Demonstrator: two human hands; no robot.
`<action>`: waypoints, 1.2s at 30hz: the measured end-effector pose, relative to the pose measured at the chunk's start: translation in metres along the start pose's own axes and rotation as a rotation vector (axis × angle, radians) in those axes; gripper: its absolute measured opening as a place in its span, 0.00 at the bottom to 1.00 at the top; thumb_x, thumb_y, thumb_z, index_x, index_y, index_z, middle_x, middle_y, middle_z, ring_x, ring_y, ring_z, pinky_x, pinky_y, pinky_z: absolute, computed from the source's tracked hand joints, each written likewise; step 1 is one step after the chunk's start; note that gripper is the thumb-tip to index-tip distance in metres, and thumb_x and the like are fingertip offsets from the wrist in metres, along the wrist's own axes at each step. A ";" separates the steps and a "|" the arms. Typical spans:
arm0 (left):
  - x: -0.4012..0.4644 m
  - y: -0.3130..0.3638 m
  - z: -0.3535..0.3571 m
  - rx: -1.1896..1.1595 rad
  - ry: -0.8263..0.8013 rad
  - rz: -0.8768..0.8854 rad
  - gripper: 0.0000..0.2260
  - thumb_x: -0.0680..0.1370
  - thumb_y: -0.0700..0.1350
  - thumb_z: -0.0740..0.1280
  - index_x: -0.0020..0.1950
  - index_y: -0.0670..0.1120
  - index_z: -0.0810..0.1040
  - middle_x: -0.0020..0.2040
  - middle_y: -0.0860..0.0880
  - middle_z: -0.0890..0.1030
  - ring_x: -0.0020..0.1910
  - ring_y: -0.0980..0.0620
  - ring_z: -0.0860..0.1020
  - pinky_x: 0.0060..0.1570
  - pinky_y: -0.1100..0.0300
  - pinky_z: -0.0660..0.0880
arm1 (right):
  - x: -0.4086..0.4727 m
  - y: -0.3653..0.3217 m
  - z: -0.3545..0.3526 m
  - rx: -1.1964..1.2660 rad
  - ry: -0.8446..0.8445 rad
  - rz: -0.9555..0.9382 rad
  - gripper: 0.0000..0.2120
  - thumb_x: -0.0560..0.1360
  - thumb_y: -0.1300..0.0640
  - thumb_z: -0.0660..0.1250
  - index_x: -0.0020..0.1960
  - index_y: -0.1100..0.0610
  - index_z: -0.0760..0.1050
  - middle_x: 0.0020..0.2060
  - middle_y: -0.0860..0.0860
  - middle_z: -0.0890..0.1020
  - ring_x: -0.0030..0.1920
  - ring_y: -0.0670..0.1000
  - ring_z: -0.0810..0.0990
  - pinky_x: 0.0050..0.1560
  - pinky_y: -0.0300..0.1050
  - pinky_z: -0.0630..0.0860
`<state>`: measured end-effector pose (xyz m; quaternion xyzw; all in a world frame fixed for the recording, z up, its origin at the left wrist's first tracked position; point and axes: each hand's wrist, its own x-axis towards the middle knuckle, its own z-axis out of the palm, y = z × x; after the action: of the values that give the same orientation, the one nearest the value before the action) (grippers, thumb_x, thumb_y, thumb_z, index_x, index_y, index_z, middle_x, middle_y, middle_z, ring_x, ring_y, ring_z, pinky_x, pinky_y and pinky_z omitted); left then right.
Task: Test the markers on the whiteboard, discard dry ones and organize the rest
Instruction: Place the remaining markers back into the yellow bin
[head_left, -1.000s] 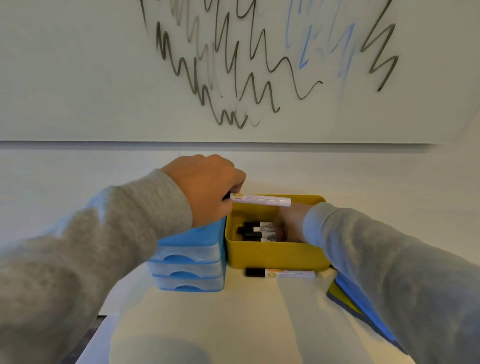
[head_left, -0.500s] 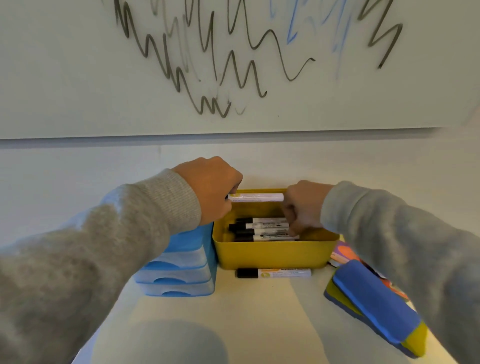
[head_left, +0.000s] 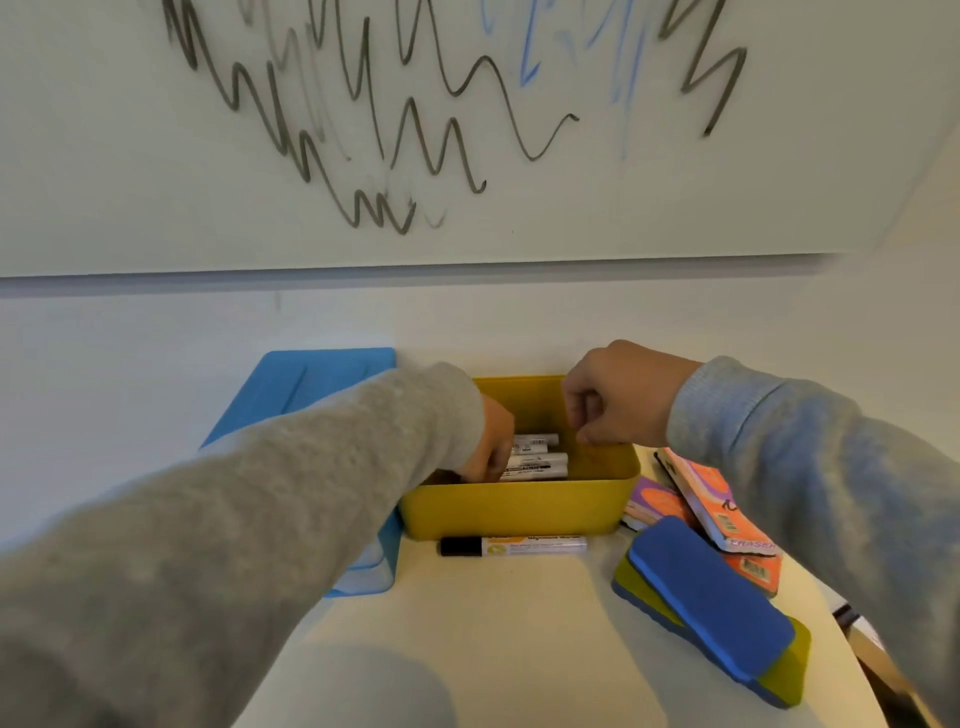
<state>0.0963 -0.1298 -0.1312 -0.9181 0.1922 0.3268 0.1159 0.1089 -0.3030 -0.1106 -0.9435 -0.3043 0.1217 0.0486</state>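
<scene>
The left hand (head_left: 491, 441) reaches into the yellow plastic box (head_left: 519, 506), fingers curled onto the white markers (head_left: 537, 460) lying there (grip unclear). The right hand (head_left: 618, 397) hovers fisted above the box's right side, holding nothing visible.

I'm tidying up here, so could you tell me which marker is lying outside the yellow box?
The black-capped white marker on the table, just in front of the yellow plastic box; the other markers lie inside it.

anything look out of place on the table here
One marker lies alone on the table in front of the yellow bin, while the other markers lie inside it. Nothing looks spilled or damaged.
</scene>
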 end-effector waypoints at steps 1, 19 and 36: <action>0.007 0.002 0.003 0.075 -0.024 -0.005 0.07 0.79 0.38 0.65 0.44 0.47 0.78 0.40 0.53 0.76 0.45 0.51 0.76 0.46 0.59 0.74 | 0.001 -0.001 0.001 0.003 0.002 -0.008 0.02 0.75 0.55 0.73 0.47 0.52 0.81 0.39 0.44 0.79 0.41 0.44 0.78 0.39 0.36 0.71; -0.017 -0.004 -0.003 0.039 0.155 -0.034 0.10 0.76 0.46 0.73 0.56 0.48 0.81 0.47 0.52 0.80 0.46 0.52 0.79 0.46 0.59 0.77 | -0.010 -0.014 0.011 0.079 0.125 -0.037 0.01 0.75 0.55 0.73 0.45 0.50 0.80 0.39 0.45 0.80 0.41 0.46 0.80 0.42 0.39 0.76; -0.107 -0.022 0.057 -0.180 0.777 0.014 0.08 0.81 0.50 0.64 0.57 0.50 0.79 0.53 0.52 0.78 0.52 0.51 0.76 0.52 0.53 0.76 | -0.050 -0.078 0.073 -0.101 0.156 -0.110 0.07 0.80 0.52 0.63 0.56 0.48 0.77 0.54 0.50 0.80 0.52 0.54 0.81 0.44 0.44 0.74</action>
<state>-0.0022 -0.0610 -0.1038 -0.9785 0.1987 -0.0284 -0.0483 0.0066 -0.2678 -0.1578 -0.9332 -0.3568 0.0294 0.0313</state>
